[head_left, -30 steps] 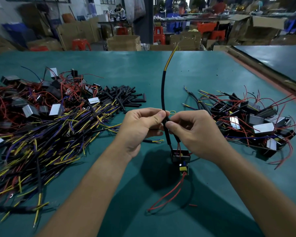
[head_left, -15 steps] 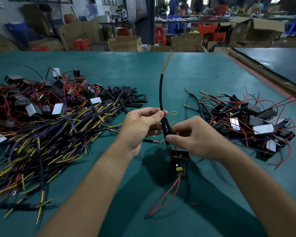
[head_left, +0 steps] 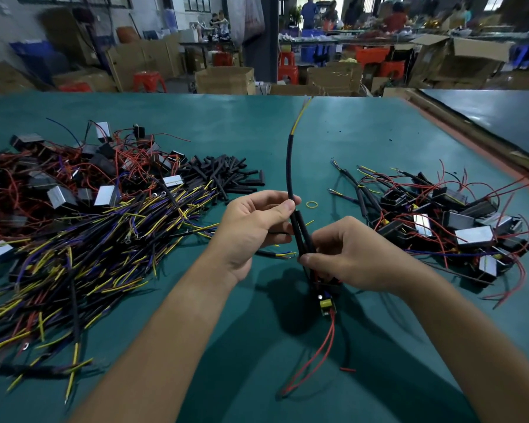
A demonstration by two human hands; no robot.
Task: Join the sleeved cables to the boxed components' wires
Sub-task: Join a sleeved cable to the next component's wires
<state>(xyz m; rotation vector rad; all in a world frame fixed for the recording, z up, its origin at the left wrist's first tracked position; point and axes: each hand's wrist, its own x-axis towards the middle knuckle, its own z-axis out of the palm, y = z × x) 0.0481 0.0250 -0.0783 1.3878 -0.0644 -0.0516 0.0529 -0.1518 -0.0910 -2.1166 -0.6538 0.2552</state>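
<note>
Left hand (head_left: 254, 221) pinches the black cable (head_left: 288, 166); right hand (head_left: 345, 254) holds its small tubes. Big left pile (head_left: 74, 227) waits; right pile (head_left: 440, 221) looks joined.

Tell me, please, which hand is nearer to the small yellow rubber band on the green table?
Left. The left hand has its fingertips just beside the yellow rubber band; the right hand sits lower, toward the person.

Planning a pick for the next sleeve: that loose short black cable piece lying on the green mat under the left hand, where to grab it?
Take the short black cable piece on its black sleeved middle, pinching across its width from above. It lies flat on the green mat, running left to right, with thin bare wire ends at its right tip, which look too fine to grip. The left hand partly overhangs it, so probably come in from the near side.
</note>
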